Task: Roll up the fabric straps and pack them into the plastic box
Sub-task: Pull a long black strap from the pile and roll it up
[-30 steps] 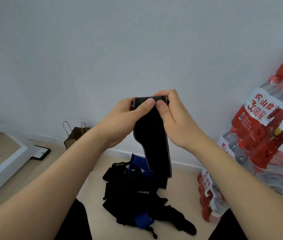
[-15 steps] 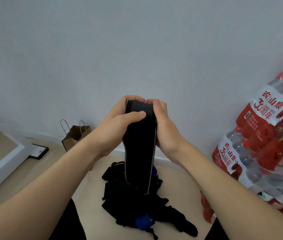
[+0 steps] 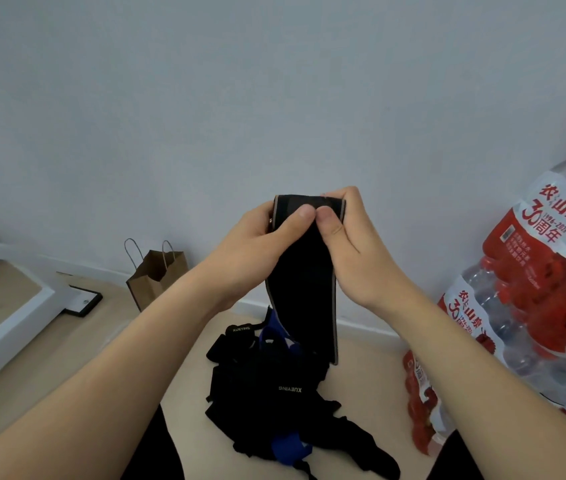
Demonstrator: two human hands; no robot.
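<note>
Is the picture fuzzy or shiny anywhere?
Head view: soft, even light, no harsh glare; the black fabric strap held up is too dark to show folds; white lettering on the floor pile of black and blue straps reads clearly; the red-labelled water bottle packs at right look softer.

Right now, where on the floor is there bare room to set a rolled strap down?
Widest bare floor: between the paper bag, the white frame and the pile of straps. A narrower strip runs between that pile and the bottled-water packs. Crowded straight ahead, where the pile lies under the hanging strap.
</note>
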